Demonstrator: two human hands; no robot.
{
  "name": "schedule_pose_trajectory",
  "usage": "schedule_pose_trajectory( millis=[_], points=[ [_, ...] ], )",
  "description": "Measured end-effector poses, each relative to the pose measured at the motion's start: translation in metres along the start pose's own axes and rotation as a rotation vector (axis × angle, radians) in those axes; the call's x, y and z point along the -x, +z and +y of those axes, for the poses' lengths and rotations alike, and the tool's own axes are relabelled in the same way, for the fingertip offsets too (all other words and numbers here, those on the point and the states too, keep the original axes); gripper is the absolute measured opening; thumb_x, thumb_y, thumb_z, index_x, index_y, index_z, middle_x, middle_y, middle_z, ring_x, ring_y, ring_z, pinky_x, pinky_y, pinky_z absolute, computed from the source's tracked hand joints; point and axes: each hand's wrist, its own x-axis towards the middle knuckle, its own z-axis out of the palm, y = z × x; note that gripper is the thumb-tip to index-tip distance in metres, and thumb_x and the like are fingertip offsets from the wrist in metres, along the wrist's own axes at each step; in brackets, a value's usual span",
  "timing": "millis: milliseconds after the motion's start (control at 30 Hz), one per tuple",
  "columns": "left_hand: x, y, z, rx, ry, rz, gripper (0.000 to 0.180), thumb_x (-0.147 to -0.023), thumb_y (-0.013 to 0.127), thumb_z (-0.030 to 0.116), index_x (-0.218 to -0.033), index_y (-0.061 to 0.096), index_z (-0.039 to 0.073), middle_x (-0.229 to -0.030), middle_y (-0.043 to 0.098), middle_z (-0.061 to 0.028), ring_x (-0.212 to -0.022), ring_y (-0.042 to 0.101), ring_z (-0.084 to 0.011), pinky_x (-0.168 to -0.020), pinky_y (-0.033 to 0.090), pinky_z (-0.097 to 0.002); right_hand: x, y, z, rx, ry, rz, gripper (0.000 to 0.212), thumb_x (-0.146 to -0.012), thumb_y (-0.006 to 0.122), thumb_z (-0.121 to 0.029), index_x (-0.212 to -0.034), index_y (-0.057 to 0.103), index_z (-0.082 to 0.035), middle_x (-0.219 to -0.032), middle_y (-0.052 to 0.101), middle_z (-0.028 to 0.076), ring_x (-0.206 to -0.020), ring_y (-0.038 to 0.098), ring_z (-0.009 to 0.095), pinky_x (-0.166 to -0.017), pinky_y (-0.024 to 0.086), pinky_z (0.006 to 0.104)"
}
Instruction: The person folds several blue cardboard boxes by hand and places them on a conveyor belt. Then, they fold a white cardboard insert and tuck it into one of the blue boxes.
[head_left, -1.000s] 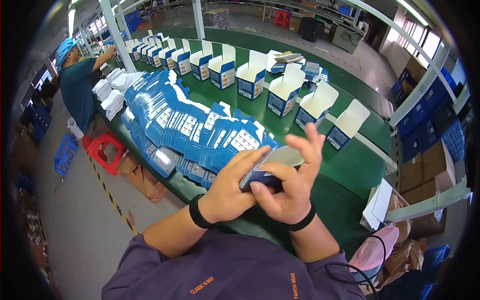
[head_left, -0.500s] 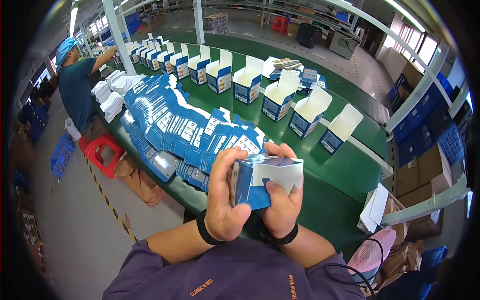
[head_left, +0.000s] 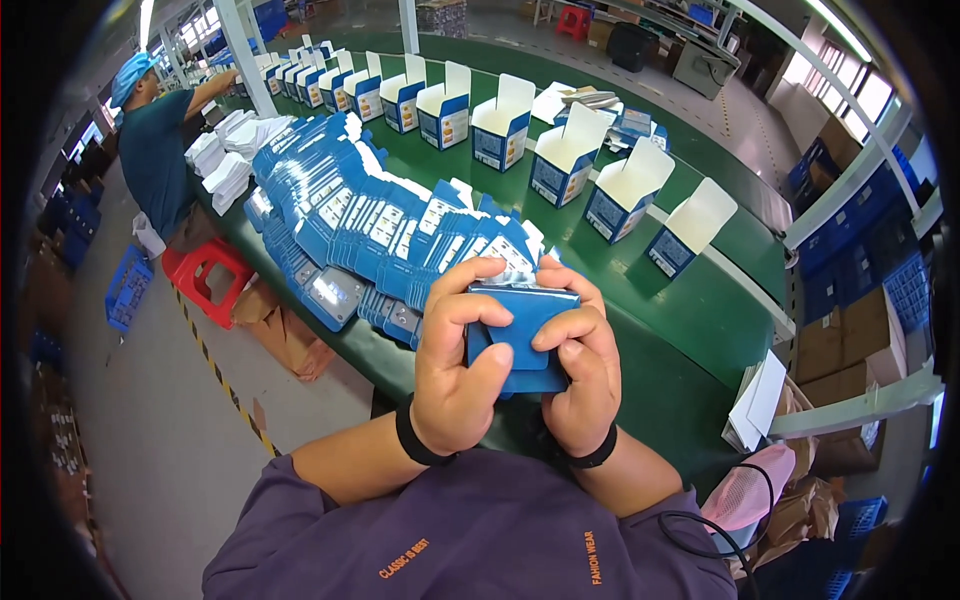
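Between my two hands, in front of my chest, is a blue carton (head_left: 527,335) with a folded blue panel facing me. My left hand (head_left: 455,365) grips its left side, with fingers over the top edge and the thumb on the panel. On the right side my right hand (head_left: 580,360) holds it, its bent forefinger and thumb close to the panel's edge. The carton's far side and underside are hidden. Just beyond my hands lies a long spread of flat blue unfolded cartons (head_left: 370,225) on the green table (head_left: 670,365).
A row of opened blue-and-white boxes (head_left: 503,125) with raised flaps runs along the table. A co-worker (head_left: 160,130) in a blue cap reaches over its far left end. White paper stacks (head_left: 235,150) lie nearby. A red stool (head_left: 208,280) stands at left; white sheets (head_left: 755,400) lean at right.
White inner flaps showed on the carton's near end; now a blue panel covers them. My right thumb has come off the inner flap, and both hands now press at the panel.
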Motion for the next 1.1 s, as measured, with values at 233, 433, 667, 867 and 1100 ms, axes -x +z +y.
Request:
schedule_pose_trajectory(
  millis=[233, 433, 667, 867, 1100],
  points=[
    [0.002, 0.004, -0.005, -0.247, 0.141, -0.08, 0.035, -0.085, 0.063, -0.005, -0.119, 0.06, 0.005, -0.14, 0.053, -0.0206, -0.137, 0.048, -0.0351, -0.115, 0.035, -0.0467, 0.007, 0.008, -0.001, 0.039, 0.049, 0.172, 0.031, -0.089, 0.056, 0.012, -0.116, 0.059, -0.004, -0.143, 0.053, 0.019, -0.141, 0.047, 0.032, -0.119, 0.033, 0.0444],
    [-0.018, 0.008, 0.023, -0.261, 0.102, -0.232, 0.051, -0.083, 0.074, 0.006, -0.131, 0.059, 0.003, -0.141, 0.053, -0.0227, -0.132, 0.053, -0.0384, -0.111, 0.041, -0.0455, -0.009, -0.001, -0.023, -0.006, 0.163, 0.236, 0.047, -0.087, 0.057, 0.012, -0.132, 0.059, -0.004, -0.139, 0.055, 0.015, -0.138, 0.049, 0.028, -0.115, 0.039, 0.0408],
    [-0.027, -0.032, -0.009, 0.742, -0.654, 0.064, 0.051, -0.105, 0.057, 0.028, -0.149, 0.045, 0.004, -0.144, 0.052, -0.02, -0.132, 0.054, -0.03, -0.108, 0.046, -0.0407, -0.024, -0.063, -0.041, 0.056, 0.255, -0.283, 0.073, -0.09, 0.064, 0.005, -0.157, 0.036, -0.001, -0.148, 0.051, 0.017, -0.135, 0.054, 0.03, -0.116, 0.039, 0.0405],
    [-0.013, -0.01, -0.01, 0.854, -0.963, -0.048, 0.051, -0.108, 0.049, 0.036, -0.147, 0.045, 0.004, -0.146, 0.051, -0.0159, -0.134, 0.052, -0.0281, -0.108, 0.047, -0.0412, -0.015, -0.079, -0.013, -0.016, 0.121, 0.174, 0.048, -0.093, 0.054, 0.009, -0.14, 0.055, -0.001, -0.132, 0.06, 0.012, -0.12, 0.06, 0.02, -0.098, 0.05, 0.0313],
    [0.01, -0.033, -0.009, 0.039, -0.661, -0.337, 0.055, -0.096, 0.071, 0.022, -0.143, 0.049, 0.004, -0.153, 0.045, -0.0191, -0.141, 0.047, -0.0349, -0.113, 0.041, -0.048, -0.024, -0.273, -0.026, 1.226, 0.273, 0.756, 0.033, -0.099, 0.052, -0.014, -0.124, 0.063, 0.004, -0.11, 0.071, 0.028, -0.103, 0.068, 0.043, -0.094, 0.052, 0.0459]
  ],
)
